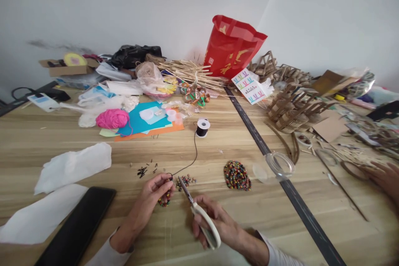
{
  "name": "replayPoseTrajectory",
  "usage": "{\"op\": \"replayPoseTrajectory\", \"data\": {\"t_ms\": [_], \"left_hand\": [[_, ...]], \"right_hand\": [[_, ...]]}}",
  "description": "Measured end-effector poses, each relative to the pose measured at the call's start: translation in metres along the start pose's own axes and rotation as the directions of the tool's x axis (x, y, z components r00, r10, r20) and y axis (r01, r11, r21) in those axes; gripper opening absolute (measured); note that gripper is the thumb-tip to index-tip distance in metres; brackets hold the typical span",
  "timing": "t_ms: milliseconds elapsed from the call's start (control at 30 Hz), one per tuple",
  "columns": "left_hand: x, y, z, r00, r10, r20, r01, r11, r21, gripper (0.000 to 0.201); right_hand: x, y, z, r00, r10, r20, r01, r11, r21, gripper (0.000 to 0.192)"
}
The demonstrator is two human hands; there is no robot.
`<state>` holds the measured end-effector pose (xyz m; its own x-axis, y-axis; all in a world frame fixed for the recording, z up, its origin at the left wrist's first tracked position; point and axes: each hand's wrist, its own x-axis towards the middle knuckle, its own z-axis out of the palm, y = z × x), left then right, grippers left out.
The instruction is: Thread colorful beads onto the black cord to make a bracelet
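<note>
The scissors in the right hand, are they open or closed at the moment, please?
Closed, as far as shows: the scissors in the right hand show one narrow point, no gap between blades.

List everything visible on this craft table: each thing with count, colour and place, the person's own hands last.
table: one, light wood, under everything
thread spool: one, black, centre, thread trailing to left hand
bead pile: one, multicoloured, right of centre
beaded string: one, multicoloured, at left hand
scissors: one, white handles, in right hand
yarn ball: one, pink, back left
bag: one, red, by the wall
sticks: one bundle, tan, beside bag
round lid: one, clear, right
flat slab: one, black, near left
another person's hand: one, right edge
left hand: pinching thread and beads
right hand: gripping scissors
</note>
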<state>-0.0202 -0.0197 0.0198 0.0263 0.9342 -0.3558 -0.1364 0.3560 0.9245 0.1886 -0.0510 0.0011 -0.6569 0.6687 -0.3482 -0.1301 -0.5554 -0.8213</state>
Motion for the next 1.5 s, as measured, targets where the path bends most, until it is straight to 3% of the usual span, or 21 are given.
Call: {"op": "replayPoseTrajectory", "data": {"t_ms": [1500], "left_hand": [[-0.0002,0.0007,0.0003,0.999,0.004,-0.049,-0.008,0.997,-0.079,0.037]], "right_hand": [[-0.0016,0.0028,-0.0013,0.998,-0.014,0.058,0.016,0.999,-0.027,0.053]]}}
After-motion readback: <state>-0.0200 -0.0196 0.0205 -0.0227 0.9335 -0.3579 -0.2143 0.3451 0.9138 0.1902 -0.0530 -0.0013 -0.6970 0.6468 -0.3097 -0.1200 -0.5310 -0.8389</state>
